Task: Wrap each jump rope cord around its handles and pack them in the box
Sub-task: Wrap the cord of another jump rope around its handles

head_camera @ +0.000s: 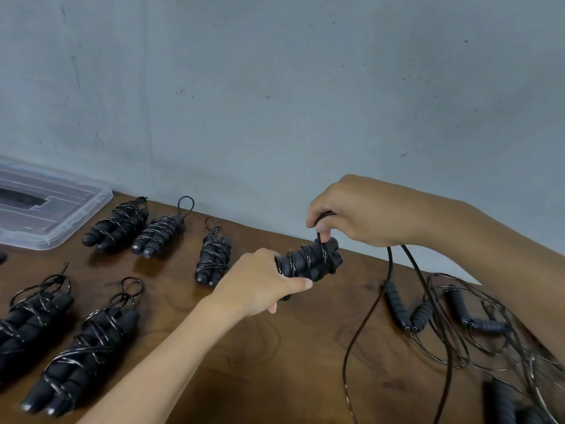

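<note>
Our left hand (pixel 260 280) grips the handles (pixel 308 260) lengthwise pointing right, where our right hand (pixel 351 209) just above pinches the cord (pixel 394 270).

Left hand (pixel 260 280) gripping paired handles (pixel 308 260); right hand (pixel 351 215) at one o'clock pinching cord (pixel 389 270); wrapped ropes (pixel 214 255) at nine o'clock.

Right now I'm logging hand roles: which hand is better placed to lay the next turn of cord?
Right. The right hand already pinches the cord above the handles; the left hand grips them.
</note>
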`<state>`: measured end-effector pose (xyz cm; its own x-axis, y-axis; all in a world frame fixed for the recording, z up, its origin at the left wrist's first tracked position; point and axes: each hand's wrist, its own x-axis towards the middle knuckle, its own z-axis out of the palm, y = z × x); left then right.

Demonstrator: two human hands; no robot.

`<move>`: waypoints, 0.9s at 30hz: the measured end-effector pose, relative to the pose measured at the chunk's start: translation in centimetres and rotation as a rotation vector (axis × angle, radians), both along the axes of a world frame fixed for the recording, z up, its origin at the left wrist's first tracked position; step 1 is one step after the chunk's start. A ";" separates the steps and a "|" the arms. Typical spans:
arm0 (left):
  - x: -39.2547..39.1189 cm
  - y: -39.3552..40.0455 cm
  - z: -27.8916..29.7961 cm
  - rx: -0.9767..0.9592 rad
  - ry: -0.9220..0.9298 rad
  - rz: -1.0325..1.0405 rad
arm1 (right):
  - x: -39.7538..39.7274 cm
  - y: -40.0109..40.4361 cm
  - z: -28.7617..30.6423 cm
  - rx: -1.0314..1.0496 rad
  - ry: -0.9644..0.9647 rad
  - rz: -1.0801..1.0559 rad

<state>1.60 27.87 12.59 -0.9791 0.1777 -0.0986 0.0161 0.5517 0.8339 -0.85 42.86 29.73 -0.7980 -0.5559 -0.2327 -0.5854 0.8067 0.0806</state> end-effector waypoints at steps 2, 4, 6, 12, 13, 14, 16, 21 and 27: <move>0.2 0.2 0.4 -0.032 0.048 -0.013 | -0.2 -0.4 0.3 -0.004 0.017 0.036; 0.5 0.3 0.7 -0.064 0.092 -0.019 | -0.6 -0.6 0.4 -0.028 0.007 0.059; 0.5 0.2 1.0 -0.125 0.139 -0.023 | -0.8 -0.8 0.5 -0.073 -0.020 0.059; 0.6 0.0 1.3 -0.288 0.331 -0.036 | -1.5 -0.9 0.6 -0.178 -0.135 0.046; 0.6 -0.1 1.2 -0.317 0.376 -0.034 | -1.6 -0.9 0.4 -0.187 -0.158 0.050; 0.6 -0.1 1.1 -0.343 0.420 -0.027 | -1.8 -0.8 0.3 -0.197 -0.179 0.051; 0.6 -0.4 1.0 -0.377 0.499 -0.003 | -2.3 -0.6 0.0 -0.233 -0.214 0.040; 0.7 -1.0 0.6 -0.366 0.718 0.028 | -3.5 0.4 -0.6 -0.338 -0.326 0.005; 0.4 -1.1 -0.8 -0.245 1.048 0.051 | -4.1 1.1 -1.5 -0.381 -0.466 -0.049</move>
<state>1.96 26.81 11.76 -0.6024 0.2238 0.7662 0.6306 0.7218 0.2850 -4.93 43.96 28.23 -0.6866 -0.6341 -0.3556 -0.4511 0.7552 -0.4756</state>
